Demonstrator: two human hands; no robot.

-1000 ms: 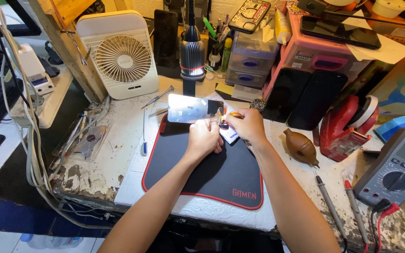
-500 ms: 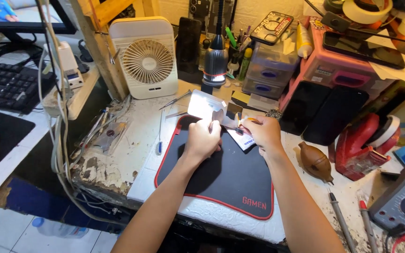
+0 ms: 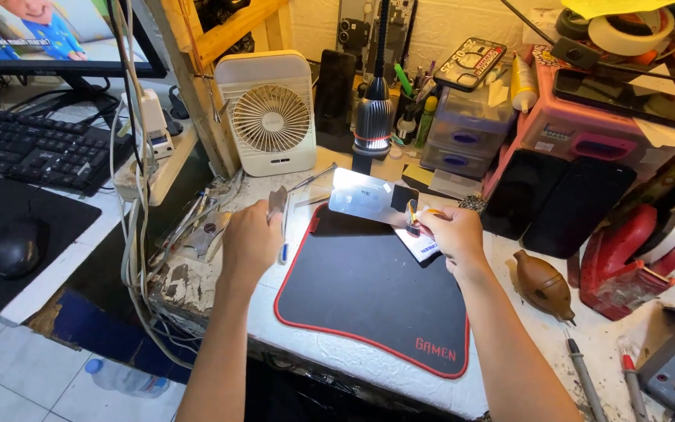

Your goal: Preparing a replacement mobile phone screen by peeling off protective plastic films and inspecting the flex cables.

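Under right hand [image 3: 448, 234], white label card [image 3: 423, 248]

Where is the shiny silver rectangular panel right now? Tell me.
The shiny silver rectangular panel sits centre in the head view, at the black red-edged mat's far edge, touching the right hand, below the lamp.

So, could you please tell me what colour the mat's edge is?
Red, around a black mat; the head view shows it best.
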